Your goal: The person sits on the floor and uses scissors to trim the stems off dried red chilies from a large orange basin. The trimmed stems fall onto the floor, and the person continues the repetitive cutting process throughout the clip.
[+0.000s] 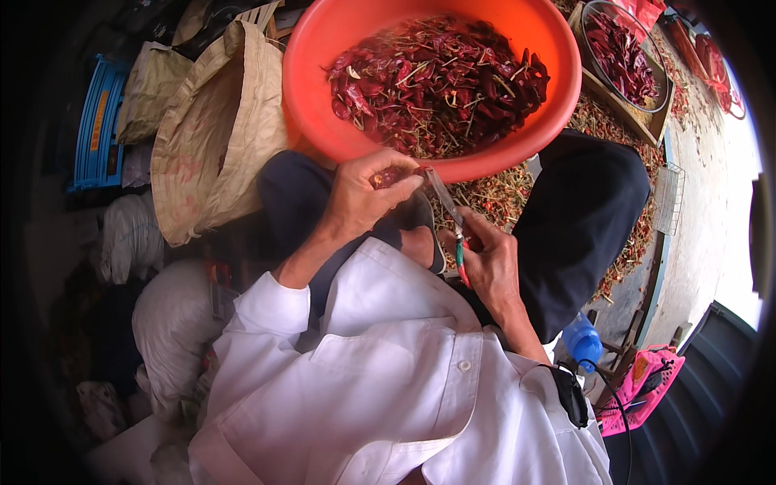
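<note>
My left hand [367,197] grips a dried red chili [386,178] between thumb and fingers, just below the near rim of an orange plastic basin [297,79]. A heap of dried red chilies [436,85] with pale stems lies in that basin. In my right hand [488,257] is a pair of scissors [447,197] with red and green handles. Their blades point up and left, with the tips close beside the chili's end by my left fingertips. Whether the blades touch the chili I cannot tell.
Cut stems and chili bits [497,194] cover the floor between my legs. An upright woven sack [200,145] stands left of the basin. A wire-rimmed sieve [624,54] of chilies rests on a wooden tray [658,124] at upper right. A pink plastic basket [645,388] sits at lower right.
</note>
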